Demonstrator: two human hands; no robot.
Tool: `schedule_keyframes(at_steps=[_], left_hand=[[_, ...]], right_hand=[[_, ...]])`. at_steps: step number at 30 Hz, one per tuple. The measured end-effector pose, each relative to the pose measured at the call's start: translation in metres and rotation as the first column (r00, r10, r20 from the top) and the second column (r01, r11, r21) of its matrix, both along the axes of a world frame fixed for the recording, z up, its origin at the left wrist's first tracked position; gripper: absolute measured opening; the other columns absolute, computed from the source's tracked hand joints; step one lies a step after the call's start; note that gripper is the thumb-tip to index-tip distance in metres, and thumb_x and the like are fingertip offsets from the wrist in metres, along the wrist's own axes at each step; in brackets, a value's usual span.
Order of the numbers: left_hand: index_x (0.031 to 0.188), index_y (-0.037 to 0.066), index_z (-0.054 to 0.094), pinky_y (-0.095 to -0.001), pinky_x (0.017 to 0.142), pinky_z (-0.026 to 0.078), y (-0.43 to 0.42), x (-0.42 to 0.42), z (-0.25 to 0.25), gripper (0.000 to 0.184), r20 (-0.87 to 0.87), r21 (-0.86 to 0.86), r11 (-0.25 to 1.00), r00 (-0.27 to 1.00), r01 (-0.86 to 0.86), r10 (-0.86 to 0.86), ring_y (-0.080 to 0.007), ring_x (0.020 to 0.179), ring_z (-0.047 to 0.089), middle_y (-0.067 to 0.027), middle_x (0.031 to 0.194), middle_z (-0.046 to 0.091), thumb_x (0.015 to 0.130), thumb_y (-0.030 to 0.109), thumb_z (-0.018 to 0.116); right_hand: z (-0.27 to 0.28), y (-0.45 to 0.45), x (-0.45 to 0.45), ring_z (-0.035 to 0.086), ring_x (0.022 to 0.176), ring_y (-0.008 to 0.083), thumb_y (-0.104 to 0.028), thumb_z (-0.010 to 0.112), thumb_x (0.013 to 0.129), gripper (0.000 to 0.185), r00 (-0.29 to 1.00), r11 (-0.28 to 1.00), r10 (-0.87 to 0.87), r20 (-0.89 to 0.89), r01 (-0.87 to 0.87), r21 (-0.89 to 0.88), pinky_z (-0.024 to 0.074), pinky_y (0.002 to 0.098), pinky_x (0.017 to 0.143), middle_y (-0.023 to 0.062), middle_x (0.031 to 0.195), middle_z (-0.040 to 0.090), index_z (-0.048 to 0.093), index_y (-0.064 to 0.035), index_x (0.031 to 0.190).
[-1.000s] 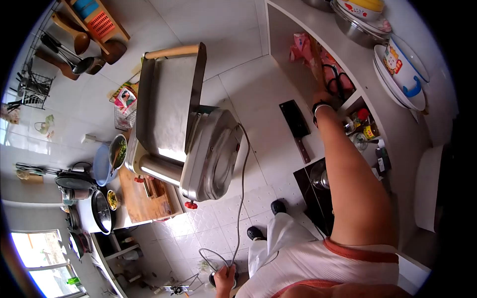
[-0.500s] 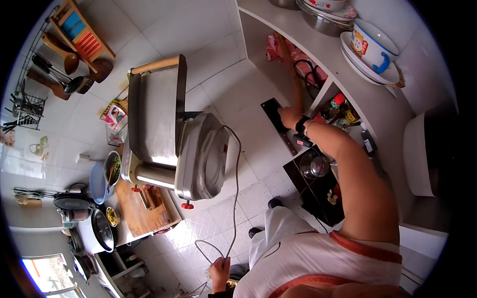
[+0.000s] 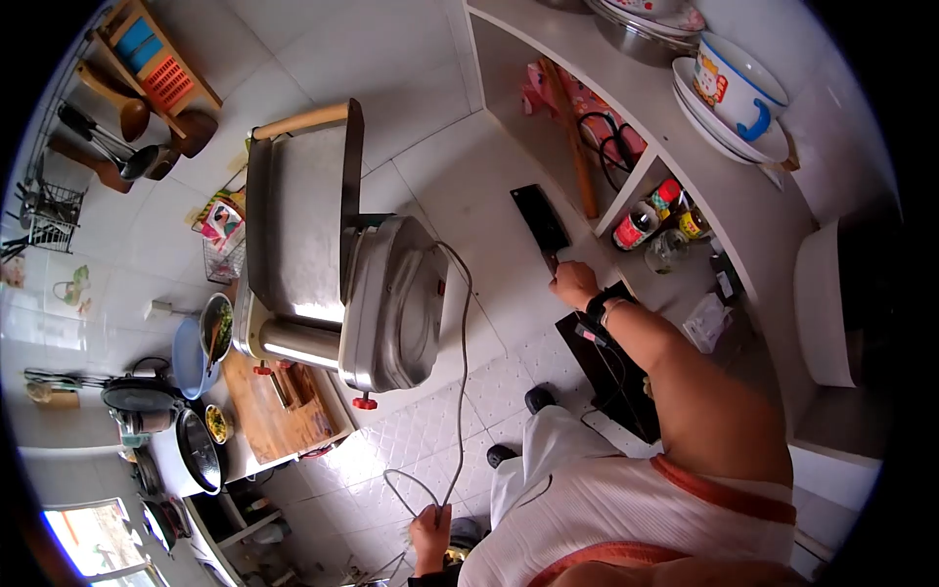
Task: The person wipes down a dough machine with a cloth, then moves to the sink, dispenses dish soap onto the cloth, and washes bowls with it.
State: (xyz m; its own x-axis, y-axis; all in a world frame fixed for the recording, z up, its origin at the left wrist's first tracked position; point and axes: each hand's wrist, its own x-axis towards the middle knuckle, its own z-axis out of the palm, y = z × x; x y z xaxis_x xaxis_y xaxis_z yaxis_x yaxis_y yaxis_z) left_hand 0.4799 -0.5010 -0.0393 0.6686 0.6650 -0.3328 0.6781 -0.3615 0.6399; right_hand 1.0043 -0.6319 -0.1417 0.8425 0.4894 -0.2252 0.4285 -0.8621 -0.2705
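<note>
My right hand (image 3: pixel 575 286), with a black band at the wrist, is closed around the handle end of a cleaver (image 3: pixel 540 217). The cleaver's dark, broad blade lies on the pale surface, pointing away from me. At lower left my left hand (image 3: pixel 430 531) is closed on a looped grey power cord (image 3: pixel 463 382). That cord runs up to a steel dough-rolling machine (image 3: pixel 391 303) with a metal tray (image 3: pixel 305 215) and red knobs. Just below my right wrist, a small dark device (image 3: pixel 593 335) with a thin cable hangs over a dark glossy panel (image 3: pixel 626 406).
Sauce bottles (image 3: pixel 636 225) and a glass jar (image 3: pixel 667 250) stand in the right shelf, beside a wooden rolling pin (image 3: pixel 572 137). Bowls and an enamel pot (image 3: pixel 734 88) sit on top. A wooden board (image 3: pixel 269 411), a blue basin (image 3: pixel 191 357) and a wok (image 3: pixel 199 450) are at left.
My right hand has moved down from the cleaver's blade to its handle, uncovering the bottles in the shelf. My left hand stays on the cord.
</note>
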Motion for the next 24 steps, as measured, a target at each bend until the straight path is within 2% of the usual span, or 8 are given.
schedule_keyframes(at_steps=[5, 10, 14, 15, 18, 20, 23, 24], left_hand=[[0.058, 0.002, 0.039, -0.0372, 0.043, 0.03, -0.009, 0.011, 0.016, 0.038, -0.042, -0.002, 1.0, 0.999, -0.027, 0.027, -0.0285, 0.042, 0.04, -0.0132, 0.051, 0.043, 0.079, 0.018, 0.068], [0.059, 0.002, 0.043, -0.0367, 0.043, 0.033, -0.018, 0.028, 0.028, 0.034, -0.104, 0.032, 0.998, 0.994, 0.048, -0.045, -0.023, 0.042, 0.045, -0.013, 0.049, 0.043, 0.079, 0.015, 0.066], [0.069, 0.005, 0.053, -0.0434, 0.05, 0.042, -0.018, 0.059, 0.028, 0.027, -0.098, 0.037, 0.917, 0.915, 0.397, -0.392, -0.0346, 0.057, 0.055, -0.0142, 0.063, 0.054, 0.083, 0.027, 0.06], [0.071, 0.005, 0.053, -0.0433, 0.052, 0.043, -0.016, 0.069, 0.023, 0.026, -0.091, 0.033, 0.877, 0.876, 0.479, -0.474, -0.0337, 0.059, 0.056, -0.0134, 0.065, 0.055, 0.084, 0.027, 0.059], [0.071, 0.007, 0.054, -0.0412, 0.054, 0.048, -0.007, 0.119, 0.005, 0.023, -0.084, 0.128, 0.721, 0.732, 0.681, -0.676, -0.0316, 0.062, 0.059, -0.0098, 0.069, 0.058, 0.085, 0.026, 0.055], [0.072, 0.009, 0.055, -0.0401, 0.053, 0.048, 0.0, 0.163, -0.012, 0.018, -0.088, 0.233, 0.603, 0.634, 0.763, -0.768, -0.0284, 0.061, 0.06, -0.0087, 0.068, 0.058, 0.084, 0.023, 0.053], [0.07, 0.011, 0.054, -0.0384, 0.056, 0.047, 0.009, 0.241, -0.041, 0.017, -0.058, 0.501, 0.549, 0.658, 0.669, -0.75, -0.0247, 0.062, 0.06, -0.0074, 0.065, 0.057, 0.084, 0.022, 0.052], [0.084, 0.01, 0.057, -0.0388, 0.062, 0.047, 0.008, 0.267, -0.046, 0.012, -0.15, 0.51, 0.575, 0.725, 0.639, -0.672, -0.0245, 0.073, 0.06, -0.0074, 0.08, 0.058, 0.081, 0.021, 0.057]], right_hand=[[0.01, 0.023, 0.043, 0.062, 0.075, 0.0344, -0.027, 0.061, 0.071, 0.025, 0.981, 0.989, 0.117, 0.154, -0.129, 0.07, 0.0495, 0.0441, 0.068, 0.017, 0.076, 0.064, 0.067, -0.0022, 0.072], [0.001, 0.05, 0.162, 0.063, 0.081, 0.0363, -0.018, 0.057, 0.074, 0.021, 0.948, 0.998, 0.045, 0.317, -0.03, -0.051, 0.0485, 0.0444, 0.075, 0.0201, 0.086, 0.065, 0.066, -0.0018, 0.082], [0.034, 0.06, 0.176, 0.064, 0.081, 0.0293, -0.009, 0.05, 0.083, 0.014, 0.873, 0.99, -0.135, 0.469, 0.14, 0.023, 0.0512, 0.0369, 0.071, 0.0169, 0.085, 0.065, 0.062, -0.0043, 0.089], [0.028, 0.058, 0.176, 0.063, 0.078, 0.0326, -0.007, 0.052, 0.08, 0.012, 0.742, 0.998, -0.05, 0.668, 0.013, 0.06, 0.0518, 0.0386, 0.068, 0.0193, 0.08, 0.064, 0.059, -0.0024, 0.09], [0.059, 0.052, 0.117, 0.062, 0.076, 0.0358, -0.009, 0.056, 0.078, 0.016, 0.883, 0.982, 0.009, 0.469, -0.096, 0.162, 0.0509, 0.0419, 0.067, 0.0195, 0.077, 0.062, 0.057, -0.0014, 0.092], [0.055, 0.037, 0.073, 0.06, 0.084, 0.0364, -0.016, 0.061, 0.076, 0.023, 0.958, 0.953, -0.071, 0.278, -0.017, 0.302, 0.0487, 0.0443, 0.072, 0.0186, 0.085, 0.062, 0.057, -0.0027, 0.094], [0.059, 0.006, 0.012, 0.059, 0.085, 0.0354, -0.022, 0.064, 0.076, 0.025, 0.988, 0.913, -0.113, 0.105, 0.061, 0.402, 0.0475, 0.0421, 0.072, 0.016, 0.089, 0.062, 0.057, -0.0032, 0.092], [0.06, -0.005, -0.002, 0.06, 0.082, 0.0351, -0.022, 0.065, 0.076, 0.025, 0.989, 0.887, -0.131, 0.072, 0.084, 0.455, 0.0475, 0.0413, 0.07, 0.0157, 0.087, 0.062, 0.057, -0.0031, 0.09]])
